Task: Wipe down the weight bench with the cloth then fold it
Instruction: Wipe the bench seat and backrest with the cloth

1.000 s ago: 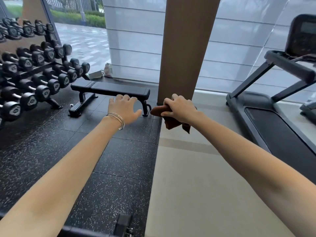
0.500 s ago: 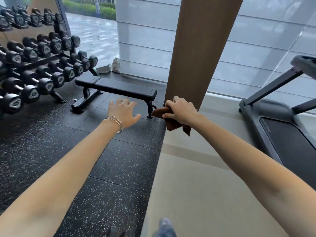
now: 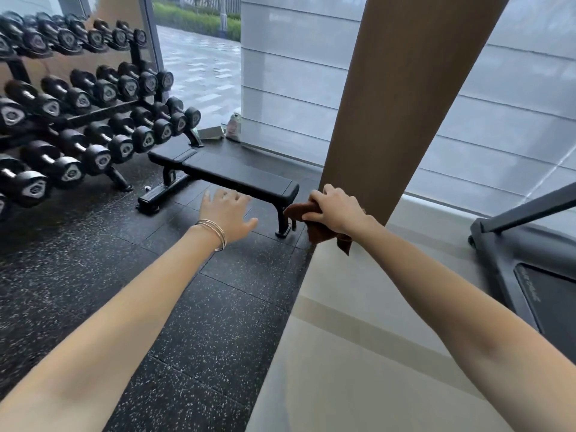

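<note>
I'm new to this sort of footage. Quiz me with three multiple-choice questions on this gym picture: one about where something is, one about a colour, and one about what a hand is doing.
1. Where does the weight bench stand?
A. on a treadmill belt
B. on the dark speckled floor, beside the dumbbell rack
C. outside on the pavement

2. What colour is the cloth?
A. brown
B. white
C. bright green

3. What state is the left hand in?
A. gripping a dumbbell
B. open, holding nothing
C. clenched round the cloth

Answers:
1 B, the bench's feet rest on the dark floor next to the rack.
2 A, the cloth bunched in the right hand is brown.
3 B, its fingers are spread with nothing in them.
</note>
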Action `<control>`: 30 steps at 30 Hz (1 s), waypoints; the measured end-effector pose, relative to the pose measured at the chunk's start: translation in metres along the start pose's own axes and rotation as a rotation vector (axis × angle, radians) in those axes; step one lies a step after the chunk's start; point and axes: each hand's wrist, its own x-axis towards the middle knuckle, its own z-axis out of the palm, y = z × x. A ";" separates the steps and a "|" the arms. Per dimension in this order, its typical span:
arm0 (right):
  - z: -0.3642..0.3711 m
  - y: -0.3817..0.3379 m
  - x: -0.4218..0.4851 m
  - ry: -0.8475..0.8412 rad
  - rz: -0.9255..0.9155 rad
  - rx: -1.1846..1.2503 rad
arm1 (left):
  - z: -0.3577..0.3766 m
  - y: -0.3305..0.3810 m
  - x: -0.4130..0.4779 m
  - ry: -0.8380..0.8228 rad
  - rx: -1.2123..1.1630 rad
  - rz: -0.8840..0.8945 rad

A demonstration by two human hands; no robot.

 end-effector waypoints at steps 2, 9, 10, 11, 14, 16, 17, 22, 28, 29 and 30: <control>0.008 0.012 0.018 -0.018 -0.010 0.009 | 0.006 0.004 0.018 -0.005 -0.005 -0.014; 0.024 0.040 0.080 -0.035 -0.035 0.034 | 0.022 0.007 0.089 -0.036 0.018 -0.005; 0.024 0.043 0.090 -0.032 -0.036 0.031 | 0.024 0.007 0.101 -0.040 0.017 0.001; 0.025 0.046 0.101 -0.027 -0.036 0.029 | 0.027 0.007 0.113 -0.046 0.014 0.012; 0.023 0.057 0.137 -0.009 -0.024 0.018 | 0.034 0.003 0.156 -0.045 0.012 0.050; 0.020 0.064 0.166 -0.008 -0.010 0.012 | 0.035 -0.004 0.189 -0.031 0.010 0.069; 0.019 0.067 0.181 -0.011 0.000 0.008 | 0.036 -0.008 0.205 -0.023 0.007 0.080; 0.005 0.076 0.267 -0.020 0.046 -0.010 | 0.034 -0.040 0.297 -0.013 -0.005 0.113; -0.003 0.080 0.359 0.001 0.071 0.001 | 0.040 -0.073 0.389 -0.017 0.002 0.144; 0.000 0.081 0.371 -0.002 0.073 0.002 | 0.044 -0.075 0.401 -0.020 0.000 0.150; 0.003 0.081 0.381 -0.013 0.076 0.001 | 0.048 -0.077 0.411 -0.026 -0.001 0.155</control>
